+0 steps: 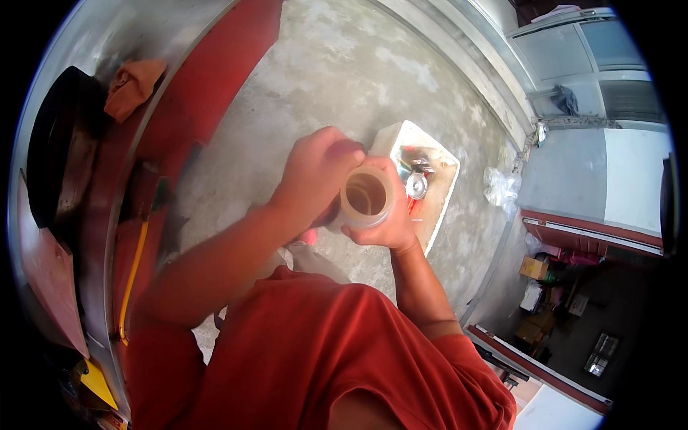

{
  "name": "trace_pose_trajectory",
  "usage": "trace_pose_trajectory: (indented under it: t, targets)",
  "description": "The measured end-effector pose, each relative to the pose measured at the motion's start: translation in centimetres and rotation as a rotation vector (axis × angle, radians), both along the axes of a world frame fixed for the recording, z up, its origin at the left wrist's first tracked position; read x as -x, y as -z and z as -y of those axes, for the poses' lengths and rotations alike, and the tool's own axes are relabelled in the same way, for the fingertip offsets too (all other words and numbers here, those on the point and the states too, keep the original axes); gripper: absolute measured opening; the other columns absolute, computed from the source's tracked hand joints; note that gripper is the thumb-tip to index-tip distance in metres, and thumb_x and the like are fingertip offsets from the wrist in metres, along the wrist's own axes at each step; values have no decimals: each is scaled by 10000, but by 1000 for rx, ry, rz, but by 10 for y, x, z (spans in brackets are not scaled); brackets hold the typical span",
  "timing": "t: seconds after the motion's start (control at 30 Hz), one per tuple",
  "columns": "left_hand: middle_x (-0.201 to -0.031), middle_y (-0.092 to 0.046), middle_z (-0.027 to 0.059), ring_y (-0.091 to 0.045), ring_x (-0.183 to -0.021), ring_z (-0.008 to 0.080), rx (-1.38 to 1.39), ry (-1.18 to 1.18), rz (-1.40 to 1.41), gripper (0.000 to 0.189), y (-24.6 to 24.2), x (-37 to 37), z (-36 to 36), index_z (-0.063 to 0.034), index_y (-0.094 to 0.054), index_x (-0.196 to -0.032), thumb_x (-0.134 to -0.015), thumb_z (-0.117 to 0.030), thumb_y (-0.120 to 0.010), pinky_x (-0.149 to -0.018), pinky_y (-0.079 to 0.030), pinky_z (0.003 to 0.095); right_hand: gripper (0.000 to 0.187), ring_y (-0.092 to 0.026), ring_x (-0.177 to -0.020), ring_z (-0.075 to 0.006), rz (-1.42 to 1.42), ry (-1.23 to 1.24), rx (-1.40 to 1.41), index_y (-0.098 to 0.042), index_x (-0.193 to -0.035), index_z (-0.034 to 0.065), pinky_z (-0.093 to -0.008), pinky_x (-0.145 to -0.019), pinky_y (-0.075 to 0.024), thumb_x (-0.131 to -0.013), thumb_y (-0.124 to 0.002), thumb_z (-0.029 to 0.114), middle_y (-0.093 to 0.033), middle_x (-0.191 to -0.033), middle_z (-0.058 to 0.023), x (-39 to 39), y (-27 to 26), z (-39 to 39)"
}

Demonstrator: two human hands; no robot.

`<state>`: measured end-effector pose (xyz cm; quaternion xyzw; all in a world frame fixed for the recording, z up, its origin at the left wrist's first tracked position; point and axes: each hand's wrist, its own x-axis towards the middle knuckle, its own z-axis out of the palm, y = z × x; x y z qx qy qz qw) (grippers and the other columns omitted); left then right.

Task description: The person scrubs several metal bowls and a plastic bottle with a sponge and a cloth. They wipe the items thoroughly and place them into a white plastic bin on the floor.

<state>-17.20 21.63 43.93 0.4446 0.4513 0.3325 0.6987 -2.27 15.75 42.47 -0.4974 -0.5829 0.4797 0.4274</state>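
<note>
My right hand is wrapped around a translucent plastic jar, with its uncovered round mouth facing up towards me. A pale curved line shows inside the jar, but its contents are unclear. Close against the jar's left side, my left hand grips a dark maroon object. Fingers cover most of that object, and blur leaves its kind uncertain. Just beyond my right hand, a white foam box rests on the concrete floor. Inside it are a shiny round metal piece and some red-handled items, partly hidden by the hand.
A red panel of a vehicle or machine runs along the left, with an orange cloth and a yellow bar. Clear plastic bags lie on the floor at right. Beyond, a doorway shows cardboard boxes.
</note>
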Motion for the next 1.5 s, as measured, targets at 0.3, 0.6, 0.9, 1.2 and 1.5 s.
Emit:
trace_pose_trajectory:
  t: [0.3,0.6,0.9,1.2,1.5]
  targets:
    - [-842,-599,39,-551,-741,82,102,-212,42,159,20,16,-13,-16,-603,-922,-840,-151,-605,-678,-452,237,958,-513,-1076,-208,-455,-188,206,-361,-1269,21,-349,-940,-395,-455,-848,159,-523,-1174,-109,-17,5,-17]
    - [-837,-602,37,-550,-793,96,-101,-193,112,156,-6,26,21,-3,-586,-927,-861,-140,-551,-711,-445,259,912,-501,-1082,-212,-557,12,157,-367,-1208,50,-351,-910,-406,-472,-874,234,-521,-1167,-132,14,-3,-22]
    - [-838,-567,-6,-511,-766,49,-372,-129,103,121,-2,42,37,-33,-538,-951,-852,-71,-595,-688,-420,203,829,-544,-999,-193,-333,69,24,-438,-1145,17,-332,-870,-438,-498,-886,276,-546,-1107,-111,25,-6,-19]
    - [-833,-570,2,-520,-770,49,-168,-184,131,112,-5,48,24,-43,-500,-950,-858,-75,-557,-682,-422,202,781,-548,-991,-179,-73,72,-134,-431,-1149,13,-313,-864,-445,-546,-855,270,-550,-1093,-101,43,-3,-13]
    - [-833,-538,5,-502,-776,54,-206,-205,-9,131,-6,46,35,-50,-478,-968,-868,-91,-552,-698,-418,203,716,-555,-960,-151,-48,168,-117,-440,-1119,25,-297,-847,-454,-540,-819,211,-563,-1048,-80,54,2,-9]
